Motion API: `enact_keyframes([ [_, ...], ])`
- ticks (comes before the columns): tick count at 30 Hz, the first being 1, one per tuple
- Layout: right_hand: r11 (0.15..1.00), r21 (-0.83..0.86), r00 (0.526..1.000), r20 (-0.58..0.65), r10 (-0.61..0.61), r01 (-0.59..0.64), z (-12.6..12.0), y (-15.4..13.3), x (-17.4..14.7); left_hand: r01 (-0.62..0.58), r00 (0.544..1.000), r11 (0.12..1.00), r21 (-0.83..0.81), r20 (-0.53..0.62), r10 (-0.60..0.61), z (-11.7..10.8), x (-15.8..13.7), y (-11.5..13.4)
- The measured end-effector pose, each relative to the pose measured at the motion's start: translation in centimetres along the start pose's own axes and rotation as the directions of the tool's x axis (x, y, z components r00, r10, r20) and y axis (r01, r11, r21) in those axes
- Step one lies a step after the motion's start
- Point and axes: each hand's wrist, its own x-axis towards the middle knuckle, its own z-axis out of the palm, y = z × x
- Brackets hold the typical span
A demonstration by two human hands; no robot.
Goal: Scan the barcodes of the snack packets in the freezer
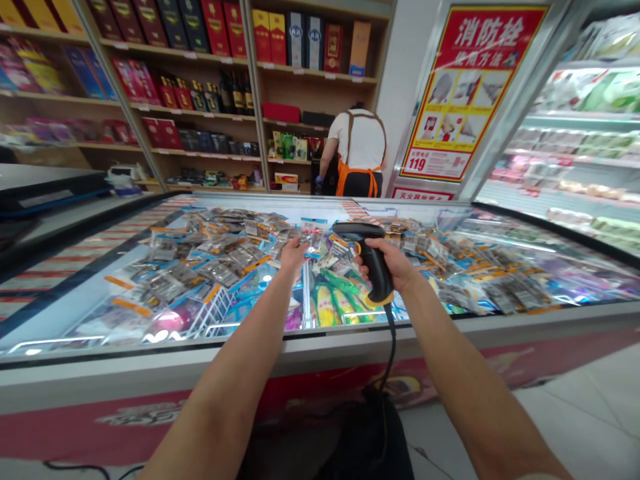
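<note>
My right hand [395,264] is wrapped around the grip of a black barcode scanner [379,275]. The scanner's head points left, and its cable [392,343] hangs down over the freezer's front edge. Further left, my left hand [293,253] pinches a small clear packet [313,241] by its near side, in front of the scanner head. A heap of small packets [225,250] with blue and orange edges spreads over the freezer's glass top to the left. Another heap [490,273] lies on the right.
The chest freezer [150,381] spans the view, with yellow corn packs [333,303] under its glass. Behind it, a person in an orange apron [361,150] faces shelves of boxes [200,87]. A refrigerated display [590,143] stands at right, a dark counter [45,190] at left.
</note>
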Motion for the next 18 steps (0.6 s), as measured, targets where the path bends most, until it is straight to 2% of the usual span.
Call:
enact_keyframes([
  [11,0.998,0.061,0.996,0.088,0.02,-0.026,0.6,-1.2,-1.1,-0.058,0.998,0.996,0.064,-0.003,0.058,-0.1,-0.2,-0.3],
  [18,0.999,0.037,0.997,0.069,0.029,-0.032,2.4,-1.2,-1.2,-0.124,0.991,0.978,0.165,-0.027,0.131,-1.4,-0.8,-0.3],
])
